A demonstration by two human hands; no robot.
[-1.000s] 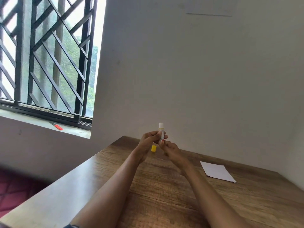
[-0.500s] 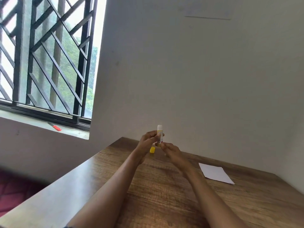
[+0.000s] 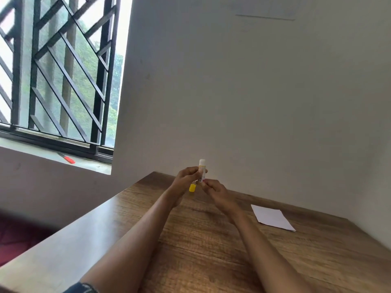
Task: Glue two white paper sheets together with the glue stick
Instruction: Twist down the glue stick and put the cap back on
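White and slim, the uncapped plastic glue stick (image 3: pixel 202 169) stood upright above the far end of the wood-grain tabletop (image 3: pixel 211 250), its long axis vertical and its pale glue tip pointing straight up toward the wall. A yellow band ringed the tube just under the tip; printing ran along the barrel but was too small to read. The left hand (image 3: pixel 186 178) gripped the tube at mid-height, fingers curled round it from the left. The right hand (image 3: pixel 213 188) pinched the tube's lower end between fingertips and thumb. Just below the left hand's fingers sat the small yellow cap (image 3: pixel 192 188); whether it rested on the tabletop or was held could not be told. The white paper sheets (image 3: pixel 271 217) lay flat on the tabletop to the right, well apart from both hands, one corner pointing toward the near right. On the grey window sill (image 3: pixel 53 155) at left, under a black metal grille (image 3: pixel 63 70), lay a small red-orange tool (image 3: pixel 69 159).
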